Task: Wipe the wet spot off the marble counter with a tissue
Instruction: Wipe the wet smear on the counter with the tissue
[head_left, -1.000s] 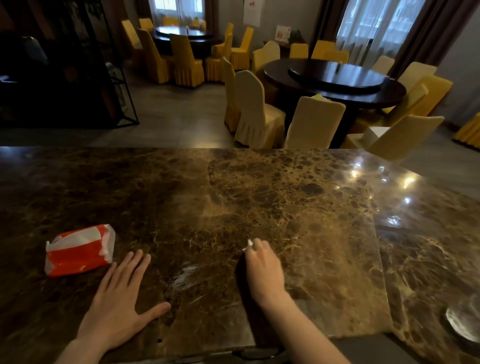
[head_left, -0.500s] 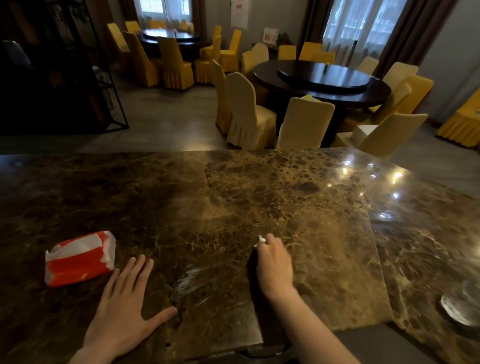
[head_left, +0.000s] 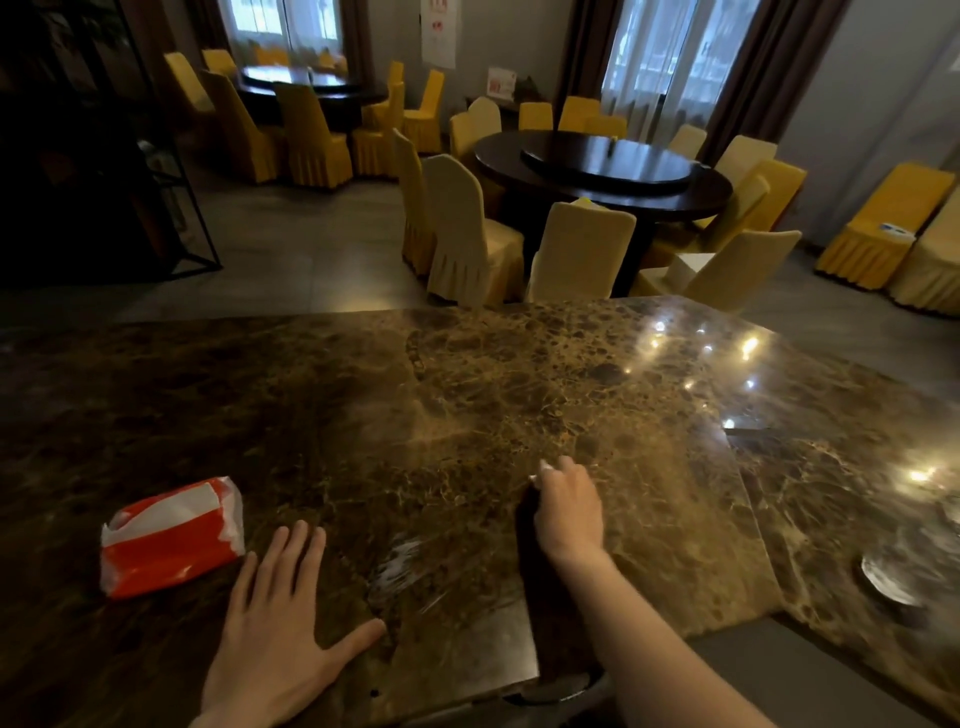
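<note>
Tissue (head_left: 537, 472) under right hand (head_left: 569, 512); left hand (head_left: 275, 631) flat; one packet (head_left: 171, 535).

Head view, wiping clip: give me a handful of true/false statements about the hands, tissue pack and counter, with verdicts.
1. The left hand lies flat, fingers spread, on the marble counter. True.
2. The right hand is empty. False: a bit of white tissue shows at its fingertips.
3. The red and white tissue pack lies to the left of the left hand. True.
4. A wet smear shows between the two hands. True.
5. The right hand rests on the tissue pack. False: it is well to the right of the pack.
</note>
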